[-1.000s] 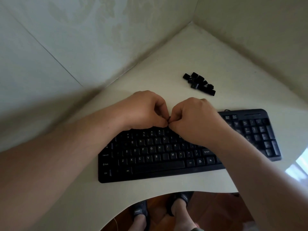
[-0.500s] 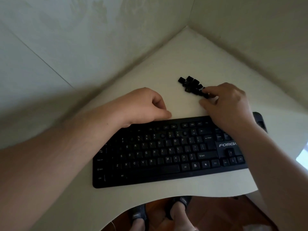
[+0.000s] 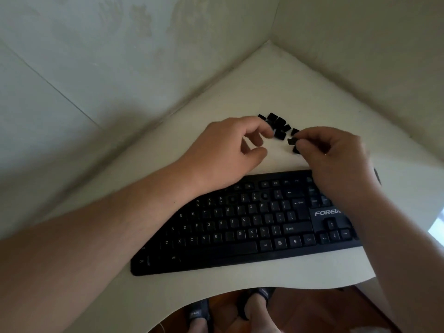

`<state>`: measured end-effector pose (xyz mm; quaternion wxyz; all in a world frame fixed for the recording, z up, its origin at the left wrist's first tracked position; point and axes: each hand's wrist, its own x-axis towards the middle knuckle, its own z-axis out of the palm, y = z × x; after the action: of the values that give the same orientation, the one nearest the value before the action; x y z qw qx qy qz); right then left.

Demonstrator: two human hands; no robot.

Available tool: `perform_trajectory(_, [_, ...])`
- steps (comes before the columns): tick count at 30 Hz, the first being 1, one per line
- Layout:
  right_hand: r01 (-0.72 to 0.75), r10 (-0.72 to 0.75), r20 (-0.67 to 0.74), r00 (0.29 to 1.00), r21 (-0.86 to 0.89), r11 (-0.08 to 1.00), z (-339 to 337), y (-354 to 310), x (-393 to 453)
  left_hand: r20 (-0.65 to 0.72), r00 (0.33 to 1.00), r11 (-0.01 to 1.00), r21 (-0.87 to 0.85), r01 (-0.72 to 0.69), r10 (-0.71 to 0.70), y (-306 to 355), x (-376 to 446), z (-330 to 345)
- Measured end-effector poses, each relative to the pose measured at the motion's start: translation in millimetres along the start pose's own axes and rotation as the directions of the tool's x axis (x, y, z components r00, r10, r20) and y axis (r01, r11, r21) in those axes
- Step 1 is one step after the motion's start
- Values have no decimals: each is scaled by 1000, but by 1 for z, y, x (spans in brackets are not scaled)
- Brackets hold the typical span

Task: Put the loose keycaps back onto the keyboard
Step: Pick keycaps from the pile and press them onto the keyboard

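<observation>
Keycap (image 3: 292, 141) half-hidden in right hand (image 3: 336, 155)

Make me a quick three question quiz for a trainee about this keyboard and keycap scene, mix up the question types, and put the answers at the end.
1. True or false: the right hand pinches a small black plastic keycap.
2. Where does the pile of loose black keycaps lie? A) on the flat black computer keyboard; B) on the cream tabletop beyond the keyboard; C) on the floor.
3. Fill in: the left hand hovers by the pile with fingers loosely curled, holding ______.

Key: 1 true; 2 B; 3 nothing.
</observation>
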<state>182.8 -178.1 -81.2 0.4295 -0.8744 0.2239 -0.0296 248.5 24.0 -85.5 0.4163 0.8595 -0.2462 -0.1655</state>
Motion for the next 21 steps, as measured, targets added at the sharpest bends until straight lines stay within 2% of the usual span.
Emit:
perform_trajectory(2, [-126,92,120,989,325,937,6,-7,-10,-37,998,993,-102,-55,51,5,-4,2])
perform_trajectory(4, [-283,125,300,946,571,771,13,-11,-17,-102,990,985,-129,-111,98,8,-6,4])
perform_trajectory(5, [-352,136,366,920,626,696,16,-11,-19,-133,985,984,-123,-128,111,8,-7,3])
perform_trajectory(7, [-452,159,454,877,662,598,19,-13,-21,-156,982,983,-133,-128,106,7,-8,2])
perform_trajectory(10, [-513,161,514,842,671,535,21,-13,-24,-141,986,982,-155,-111,89,3,-10,-1])
perform_trajectory(18, [-497,107,535,838,667,555,19,-13,-27,-104,992,956,-279,-95,69,1,-17,-3])
perform_trajectory(21, [-450,62,515,855,678,581,19,-15,-29,-76,995,950,-298,-91,72,-1,-18,-5])
